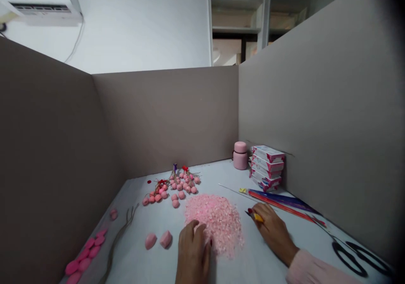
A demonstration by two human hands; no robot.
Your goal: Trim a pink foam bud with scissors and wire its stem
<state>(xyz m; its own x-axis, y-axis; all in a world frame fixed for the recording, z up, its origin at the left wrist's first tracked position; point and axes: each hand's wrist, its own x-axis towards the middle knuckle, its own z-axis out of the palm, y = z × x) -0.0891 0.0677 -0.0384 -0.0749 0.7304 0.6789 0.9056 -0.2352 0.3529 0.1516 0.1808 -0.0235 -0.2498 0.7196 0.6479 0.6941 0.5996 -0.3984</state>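
My right hand (pixel 271 229) is closed around a small yellow craft knife (pixel 258 218), whose dark tip points left over the white table. My left hand (pixel 193 252) rests at the near left edge of a pile of pink shavings (pixel 215 223); its fingers are bent and slightly apart, with nothing seen in them. Two larger pink pieces, one rounded (pixel 150 241) and one cut with flat faces (pixel 166 239), lie left of this hand. Behind the pile are several small pink balls (pixel 179 186), some bunched on stems with red and purple ties.
Bright pink flat pieces (pixel 84 253) and brown cords (pixel 116 237) lie at the left. Black-handled scissors (pixel 349 258) and red and blue strips (pixel 284 208) lie right. A pink jar (pixel 240 156) and stacked boxes (pixel 267 168) stand behind. Grey panels (pixel 171 119) enclose the table.
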